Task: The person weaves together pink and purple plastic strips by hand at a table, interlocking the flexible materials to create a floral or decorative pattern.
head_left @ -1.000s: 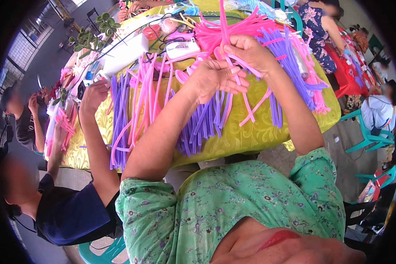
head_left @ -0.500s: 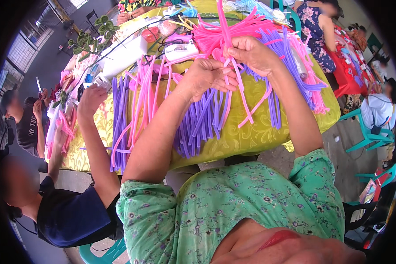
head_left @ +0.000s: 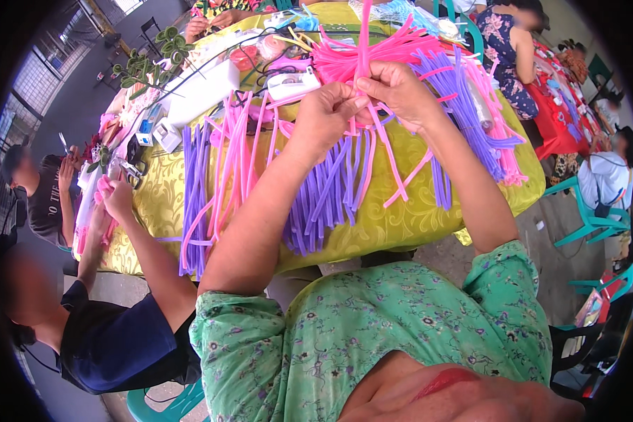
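Observation:
Above the table's middle, my left hand (head_left: 330,116) and my right hand (head_left: 398,93) meet with thumbs and fingertips pinched. Between them is a bundle of pink pipe cleaners (head_left: 364,42), upright above the fingers, with loose ends spreading below. The exact spot of the left hand's grip is partly hidden by its fingers. Behind lies a pile of bright pink pipe cleaners (head_left: 330,60). Purple pipe cleaners (head_left: 320,204) hang over the near table edge, more purple ones (head_left: 464,112) lie to the right, and light pink ones (head_left: 239,148) to the left.
A yellow patterned cloth (head_left: 394,225) covers the table. White foam block (head_left: 204,91), white glue-gun-like device (head_left: 292,84) and dark cords lie at the back left. A co-worker (head_left: 119,337) sits at my left, handling pink material. Green chairs (head_left: 598,218) stand at the right.
My left hand has moved up and right to the bundle, its fingers closing beside my right hand. The co-worker's hand at left has moved down and left, toward pink material.

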Demonstrator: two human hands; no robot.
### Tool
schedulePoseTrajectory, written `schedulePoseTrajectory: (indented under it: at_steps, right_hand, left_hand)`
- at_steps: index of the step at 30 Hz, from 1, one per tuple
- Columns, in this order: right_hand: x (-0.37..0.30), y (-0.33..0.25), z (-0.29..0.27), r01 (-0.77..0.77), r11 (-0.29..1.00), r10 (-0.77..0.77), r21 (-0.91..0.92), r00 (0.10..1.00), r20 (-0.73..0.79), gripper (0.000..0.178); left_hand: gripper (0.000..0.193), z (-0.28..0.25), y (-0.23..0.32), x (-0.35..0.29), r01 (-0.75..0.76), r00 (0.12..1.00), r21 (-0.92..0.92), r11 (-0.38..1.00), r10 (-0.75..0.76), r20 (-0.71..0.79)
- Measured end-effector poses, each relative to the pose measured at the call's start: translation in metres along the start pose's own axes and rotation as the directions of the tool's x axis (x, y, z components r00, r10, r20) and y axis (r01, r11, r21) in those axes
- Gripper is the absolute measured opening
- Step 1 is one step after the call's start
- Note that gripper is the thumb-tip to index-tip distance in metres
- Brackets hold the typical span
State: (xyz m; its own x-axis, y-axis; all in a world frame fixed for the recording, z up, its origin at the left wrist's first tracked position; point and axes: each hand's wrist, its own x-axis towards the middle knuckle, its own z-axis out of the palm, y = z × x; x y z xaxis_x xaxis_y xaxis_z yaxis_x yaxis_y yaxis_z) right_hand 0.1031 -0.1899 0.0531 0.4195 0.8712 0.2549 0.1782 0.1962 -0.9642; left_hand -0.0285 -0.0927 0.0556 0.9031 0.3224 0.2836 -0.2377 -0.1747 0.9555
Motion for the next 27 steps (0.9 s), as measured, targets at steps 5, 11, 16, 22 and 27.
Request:
schedulePoseTrajectory:
  at_steps: [5,11,16,22,27]
  right_hand:
    - [-0.005,-0.011,0.014,-0.012,0.995,0.017,0.102,0.999,-0.046,0.011]
    - [-0.002,-0.002,0.020,-0.008,1.000,0.011,0.022,0.991,-0.132,0.012]
    - [-0.006,-0.008,0.018,-0.043,0.992,0.051,0.119,0.996,-0.070,0.014]
    - [-0.005,-0.004,0.013,-0.062,0.985,0.069,0.163,0.997,-0.039,0.012]
    - [-0.005,-0.007,0.014,-0.023,0.997,0.027,0.069,0.998,-0.063,0.009]
  left_hand:
    - [0.007,-0.005,-0.007,0.004,0.105,0.993,-0.286,0.953,-0.118,-0.030]
    - [0.006,0.004,-0.013,0.001,-0.142,0.954,0.106,0.984,0.164,-0.252]
    - [0.008,0.001,-0.012,0.002,-0.151,0.954,0.097,0.984,0.171,-0.245]
    - [0.007,0.008,-0.001,-0.002,-0.036,0.980,-0.154,0.987,0.005,-0.199]
    - [0.008,0.006,-0.009,0.002,-0.024,0.980,-0.292,0.956,-0.036,-0.196]
